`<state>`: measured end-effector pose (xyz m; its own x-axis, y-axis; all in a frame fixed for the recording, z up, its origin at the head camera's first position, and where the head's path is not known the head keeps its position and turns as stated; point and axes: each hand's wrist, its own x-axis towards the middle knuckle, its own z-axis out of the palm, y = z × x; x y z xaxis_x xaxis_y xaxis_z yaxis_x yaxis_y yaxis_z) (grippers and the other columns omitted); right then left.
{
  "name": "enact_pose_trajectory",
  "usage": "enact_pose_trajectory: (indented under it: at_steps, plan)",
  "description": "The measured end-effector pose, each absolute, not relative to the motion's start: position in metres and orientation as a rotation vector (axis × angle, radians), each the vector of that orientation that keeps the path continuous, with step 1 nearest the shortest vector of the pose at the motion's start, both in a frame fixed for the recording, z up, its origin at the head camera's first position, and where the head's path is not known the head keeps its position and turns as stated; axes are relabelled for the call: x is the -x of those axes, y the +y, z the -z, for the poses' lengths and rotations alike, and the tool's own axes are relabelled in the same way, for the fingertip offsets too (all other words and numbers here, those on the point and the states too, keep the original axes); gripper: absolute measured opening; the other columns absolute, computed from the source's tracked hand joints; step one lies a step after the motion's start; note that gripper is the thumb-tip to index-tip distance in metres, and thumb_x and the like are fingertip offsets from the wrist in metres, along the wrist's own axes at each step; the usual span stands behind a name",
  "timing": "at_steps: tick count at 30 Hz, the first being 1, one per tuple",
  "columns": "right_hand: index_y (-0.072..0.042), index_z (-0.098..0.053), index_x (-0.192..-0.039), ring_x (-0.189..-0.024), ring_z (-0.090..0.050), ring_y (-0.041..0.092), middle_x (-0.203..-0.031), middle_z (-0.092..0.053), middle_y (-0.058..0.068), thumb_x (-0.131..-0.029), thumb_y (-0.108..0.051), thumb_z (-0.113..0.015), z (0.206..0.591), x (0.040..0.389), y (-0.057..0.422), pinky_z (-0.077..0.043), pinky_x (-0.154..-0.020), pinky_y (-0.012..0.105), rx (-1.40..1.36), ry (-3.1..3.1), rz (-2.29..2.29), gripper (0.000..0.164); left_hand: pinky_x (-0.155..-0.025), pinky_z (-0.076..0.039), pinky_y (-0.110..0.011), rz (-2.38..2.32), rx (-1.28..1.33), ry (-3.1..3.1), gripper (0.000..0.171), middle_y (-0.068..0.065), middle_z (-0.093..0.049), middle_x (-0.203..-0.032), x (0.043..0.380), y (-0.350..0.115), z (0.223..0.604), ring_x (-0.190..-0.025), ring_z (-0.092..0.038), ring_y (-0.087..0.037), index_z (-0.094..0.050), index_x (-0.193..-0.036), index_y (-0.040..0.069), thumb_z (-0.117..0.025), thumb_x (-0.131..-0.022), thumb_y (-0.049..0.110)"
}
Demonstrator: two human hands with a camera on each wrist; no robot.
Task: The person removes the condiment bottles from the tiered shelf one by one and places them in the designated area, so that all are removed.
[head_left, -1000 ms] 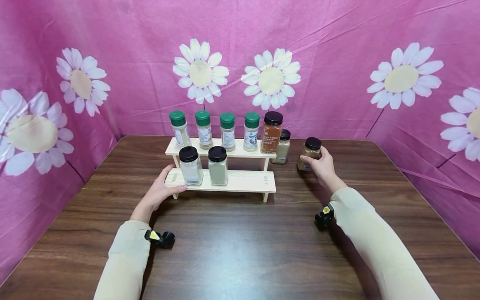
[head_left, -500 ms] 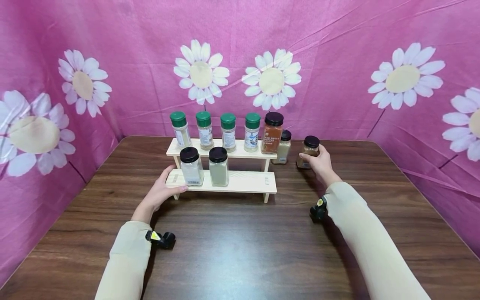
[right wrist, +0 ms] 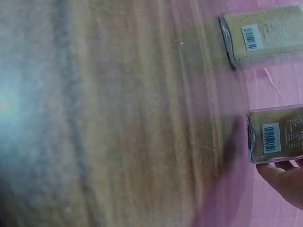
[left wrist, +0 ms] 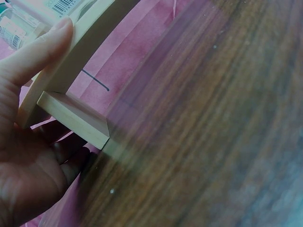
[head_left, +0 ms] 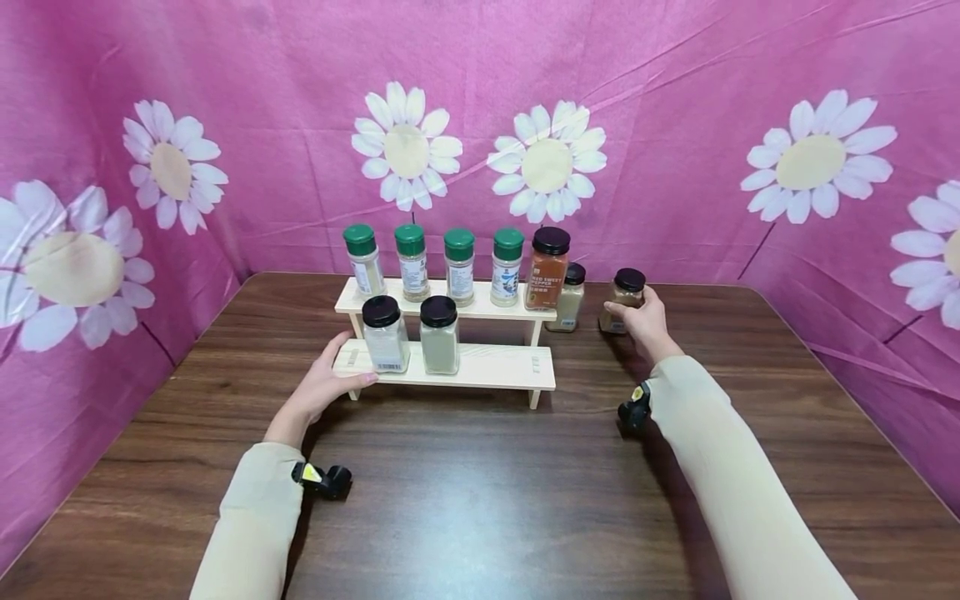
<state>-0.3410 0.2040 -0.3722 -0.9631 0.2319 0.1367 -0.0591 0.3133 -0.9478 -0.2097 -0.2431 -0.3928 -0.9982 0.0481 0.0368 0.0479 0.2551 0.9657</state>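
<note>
In the head view my left hand (head_left: pixel 318 385) grips the left end of a two-tier wooden spice rack (head_left: pixel 498 367). Its thumb lies on the front edge of the lower shelf, and the left wrist view shows the other fingers under the shelf beside a leg (left wrist: pixel 75 118). My right hand (head_left: pixel 647 323) holds a black-lidded jar of brown spice (head_left: pixel 624 298) by its sides, right of the rack; the right wrist view shows its barcode label (right wrist: pixel 271 138). Two black-lidded jars, one whitish (head_left: pixel 386 337) and one pale green (head_left: pixel 439 337), stand on the lower shelf.
Several green-capped shakers (head_left: pixel 460 268) and a red sweet pepper jar (head_left: pixel 547 271) line the upper shelf. Behind its right end, a black-lidded beige jar (head_left: pixel 567 302) stands on the brown table (head_left: pixel 480 483). A pink flowered cloth (head_left: pixel 675 167) hangs behind.
My right hand and the brown spice jar have shifted slightly toward the back of the table. The left hand keeps its grip on the rack. The head view has drifted a little.
</note>
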Motion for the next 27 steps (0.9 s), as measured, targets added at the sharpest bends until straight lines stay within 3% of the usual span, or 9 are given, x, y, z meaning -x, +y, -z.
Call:
enact_pose_trajectory:
  at_steps: [10, 27]
  plan:
    - [0.004, -0.041, -0.118, -0.091, -0.044, 0.021, -0.108, -0.046, 0.016, -0.074, -0.005, -0.064, 0.372, 0.345, 0.206, -0.037, -0.076, 0.026, 0.112, -2.426, -1.638, 0.051, -0.095, -0.018, -0.042, -1.932, -0.091, 2.462, 0.082, -0.024, -0.026, -0.129, 0.199, -0.233, 0.374, -0.110, -0.028, -0.031, -0.012, -0.134, -0.002, -0.065, -0.072, 0.000]
    - [0.009, -0.030, -0.123, -0.102, -0.039, 0.026, -0.115, -0.039, 0.019, -0.075, -0.004, -0.061, 0.376, 0.346, 0.208, -0.032, -0.088, 0.032, 0.148, -2.413, -1.696, 0.058, -0.094, -0.020, -0.039, -1.936, -0.100, 2.470, 0.084, -0.019, -0.028, -0.129, 0.211, -0.243, 0.393, -0.110, -0.030, -0.026, -0.013, -0.136, 0.004, -0.068, -0.072, 0.003]
